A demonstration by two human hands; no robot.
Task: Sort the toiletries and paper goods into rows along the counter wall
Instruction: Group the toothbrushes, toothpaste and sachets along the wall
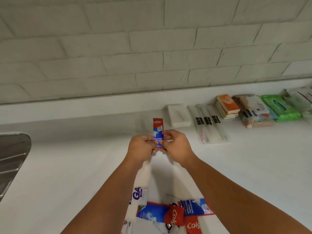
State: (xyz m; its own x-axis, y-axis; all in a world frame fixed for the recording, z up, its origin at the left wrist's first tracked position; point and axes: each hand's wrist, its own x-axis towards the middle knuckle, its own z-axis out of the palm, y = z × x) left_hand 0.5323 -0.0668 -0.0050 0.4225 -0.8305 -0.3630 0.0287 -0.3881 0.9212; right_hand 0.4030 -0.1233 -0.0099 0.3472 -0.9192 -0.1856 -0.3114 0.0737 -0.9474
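Observation:
A small red and blue toothpaste sachet stands upright over the white counter, near the middle of the view. My left hand and my right hand both pinch its lower half from either side. Close to me, between my forearms, lies a pile of more toothpaste sachets and a white sachet with purple letters. Along the wall to the right runs a row: a white box, wrapped toothbrushes, orange tissue packs, patterned tissue packs and a green wipes pack.
A white brick wall rises behind a raised white ledge. A steel sink edge sits at the left. More white packs lie at the far right end of the row.

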